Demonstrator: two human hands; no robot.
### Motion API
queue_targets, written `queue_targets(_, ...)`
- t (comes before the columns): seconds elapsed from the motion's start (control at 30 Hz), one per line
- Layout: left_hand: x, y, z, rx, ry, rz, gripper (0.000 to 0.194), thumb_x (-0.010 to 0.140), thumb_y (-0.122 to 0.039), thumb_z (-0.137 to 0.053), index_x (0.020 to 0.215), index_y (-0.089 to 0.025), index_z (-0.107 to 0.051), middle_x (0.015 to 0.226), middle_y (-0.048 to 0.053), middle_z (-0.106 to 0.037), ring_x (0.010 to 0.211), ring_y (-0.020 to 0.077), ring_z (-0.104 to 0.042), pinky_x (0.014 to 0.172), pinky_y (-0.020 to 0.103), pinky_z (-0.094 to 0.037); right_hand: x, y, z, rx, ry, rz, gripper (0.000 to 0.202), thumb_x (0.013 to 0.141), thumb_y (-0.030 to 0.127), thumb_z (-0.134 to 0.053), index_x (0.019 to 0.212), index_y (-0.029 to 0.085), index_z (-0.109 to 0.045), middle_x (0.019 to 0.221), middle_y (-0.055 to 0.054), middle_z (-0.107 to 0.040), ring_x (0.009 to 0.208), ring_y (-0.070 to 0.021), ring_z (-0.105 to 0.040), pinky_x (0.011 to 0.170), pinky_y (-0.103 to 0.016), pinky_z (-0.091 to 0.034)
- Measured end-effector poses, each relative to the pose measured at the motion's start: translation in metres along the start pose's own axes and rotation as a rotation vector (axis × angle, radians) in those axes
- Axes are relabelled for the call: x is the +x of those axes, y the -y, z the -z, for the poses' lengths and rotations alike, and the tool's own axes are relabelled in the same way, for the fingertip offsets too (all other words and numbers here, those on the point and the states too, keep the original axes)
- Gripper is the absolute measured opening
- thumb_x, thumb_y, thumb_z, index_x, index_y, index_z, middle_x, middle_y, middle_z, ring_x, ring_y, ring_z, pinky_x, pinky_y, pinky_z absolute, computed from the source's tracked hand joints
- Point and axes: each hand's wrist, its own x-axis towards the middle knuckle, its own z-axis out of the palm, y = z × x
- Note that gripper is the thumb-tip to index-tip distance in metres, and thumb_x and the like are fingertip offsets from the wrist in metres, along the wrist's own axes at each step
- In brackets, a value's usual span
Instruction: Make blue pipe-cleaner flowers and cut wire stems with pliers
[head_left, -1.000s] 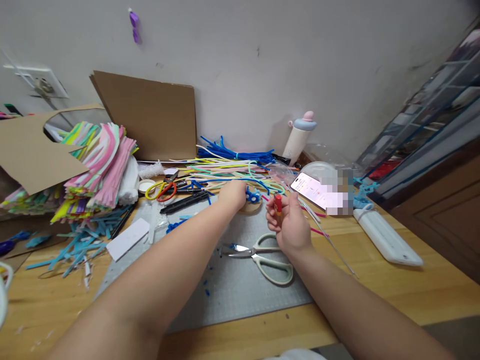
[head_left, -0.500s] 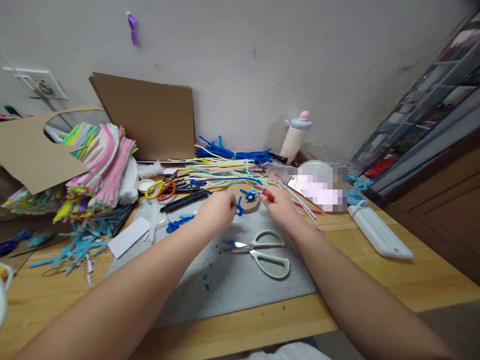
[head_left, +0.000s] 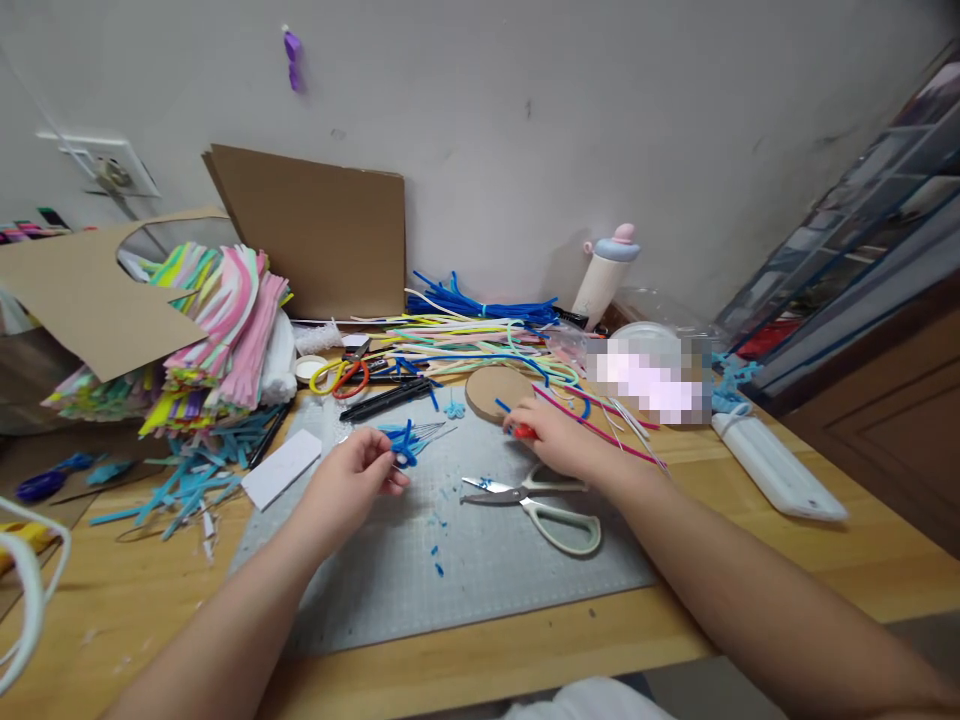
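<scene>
My left hand (head_left: 361, 468) is closed in a pinch on a blue pipe-cleaner flower (head_left: 406, 455), over the left part of the grey cutting mat (head_left: 390, 600). Behind it lie thin wires with blue fuzzy pieces. My right hand (head_left: 551, 435) is closed round a small red object (head_left: 525, 432), mostly hidden by the fingers; a bit of blue pipe cleaner (head_left: 503, 405) sticks out beside it. That hand is at the front right of a round cardboard disc (head_left: 491, 390). Just below it, white-handled scissors (head_left: 559, 525) lie part open on the mat, blades pointing left.
Orange and yellow scissors (head_left: 349, 378), a black tool (head_left: 386, 400) and loose pipe cleaners (head_left: 480, 340) lie behind the mat. Bundled pipe cleaners (head_left: 232, 320) rise at left by cardboard (head_left: 315, 240). A bottle (head_left: 606, 280) and a white oblong device (head_left: 780, 470) are at right.
My left hand has moved left and nearer with a blue flower, away from the disc. My right hand has come slightly nearer, below the disc. The view has turned a little left.
</scene>
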Motion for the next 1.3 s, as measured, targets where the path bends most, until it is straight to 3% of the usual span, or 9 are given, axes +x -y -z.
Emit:
queue_targets(0.1,-0.002,0.001,-0.002,-0.069,0.052,0.008,0.024,0.069,-0.035,-0.062,0.076,-0.018,-0.047,0.062,-0.001,-0.062,0.059,0.014,-0.062,0.061,0.03,-0.051,-0.024,0.011,0.004,-0.044,0.061,0.01,0.03,0.083,0.011,-0.049,0.104,0.023,-0.066,0.106,-0.009,-0.06,0.094,-0.021,-0.056,0.081,-0.034,-0.042)
queue_targets(0.23,-0.01,0.0,-0.007,-0.135,0.158,0.017,0.025,0.069,-0.037,-0.064,0.075,-0.017,-0.05,0.064,0.001,-0.063,0.06,0.0143,-0.061,0.059,0.028,-0.05,-0.034,0.031,0.01,-0.133,-0.093,-0.086,0.043,0.077,0.008,-0.053,0.114,0.027,-0.062,0.122,-0.01,-0.055,0.115,-0.0303,-0.045,0.092,-0.048,-0.033)
queue_targets(0.3,-0.015,0.0,-0.008,-0.179,0.234,0.014,0.025,0.07,-0.038,-0.064,0.077,-0.018,-0.05,0.066,0.002,-0.064,0.061,0.0146,-0.062,0.059,0.028,-0.049,-0.032,0.051,0.008,0.13,-0.133,-0.058,0.033,0.083,0.014,-0.05,0.113,0.025,-0.061,0.117,-0.009,-0.058,0.11,-0.0255,-0.05,0.092,-0.043,-0.036)
queue_targets(0.4,-0.019,0.003,-0.011,-0.214,0.337,-0.003,0.023,0.075,-0.037,-0.061,0.079,-0.018,-0.05,0.064,0.0,-0.062,0.059,0.0137,-0.061,0.057,0.027,-0.049,-0.023,0.085,-0.005,0.727,-0.045,-0.161,0.027,0.088,0.031,-0.046,0.112,0.023,-0.056,0.095,-0.005,-0.062,0.079,-0.0166,-0.059,0.07,-0.032,-0.046)
queue_targets(0.53,-0.022,0.007,-0.013,-0.232,0.433,-0.014,0.02,0.079,-0.034,-0.06,0.081,-0.017,-0.05,0.064,-0.001,-0.061,0.057,0.0121,-0.06,0.056,0.025,-0.047,-0.013,0.106,-0.029,1.055,0.014,-0.265,0.019,0.082,0.033,-0.057,0.094,0.019,-0.057,0.066,0.004,-0.052,0.055,-0.0096,-0.048,0.053,-0.023,-0.039)
queue_targets(0.7,-0.026,0.006,-0.012,-0.452,0.441,0.163,0.023,0.077,-0.03,-0.067,0.088,-0.016,-0.052,0.071,-0.001,-0.059,0.059,0.0089,-0.058,0.056,0.021,-0.046,-0.016,0.102,-0.041,1.024,-0.124,-0.296,0.014,0.079,0.032,-0.06,0.079,0.019,-0.054,0.062,0.005,-0.049,0.054,-0.0099,-0.044,0.052,-0.024,-0.036)
queue_targets(0.93,-0.029,0.006,-0.013,-0.723,0.536,0.356,0.022,0.073,-0.023,-0.071,0.089,-0.016,-0.058,0.076,0.0,-0.059,0.06,0.0052,-0.055,0.055,0.015,-0.041,-0.025,0.109,-0.041,0.727,-0.34,-0.07,0.005,0.082,0.025,-0.058,0.08,0.021,-0.06,0.079,-0.001,-0.059,0.075,-0.0149,-0.054,0.071,-0.029,-0.041)
queue_targets(1.17,-0.029,0.007,-0.016,-0.567,0.486,0.196,0.029,0.064,-0.025,-0.078,0.083,-0.015,-0.059,0.068,-0.002,-0.059,0.058,0.0074,-0.054,0.055,0.019,-0.04,-0.024,0.113,-0.045,1.438,0.023,-0.418,0.028,0.07,0.036,-0.073,0.078,0.016,-0.056,0.055,0.005,-0.052,0.047,-0.0072,-0.044,0.046,-0.021,-0.031)
queue_targets(1.3,-0.029,0.007,-0.018,-0.538,0.473,0.189,0.03,0.062,-0.025,-0.079,0.083,-0.014,-0.06,0.069,-0.001,-0.061,0.058,0.0077,-0.053,0.056,0.021,-0.04,-0.024,0.114,-0.045,1.498,0.042,-0.436,0.029,0.067,0.036,-0.075,0.073,0.014,-0.057,0.052,0.005,-0.052,0.046,-0.0058,-0.044,0.044,-0.019,-0.028)
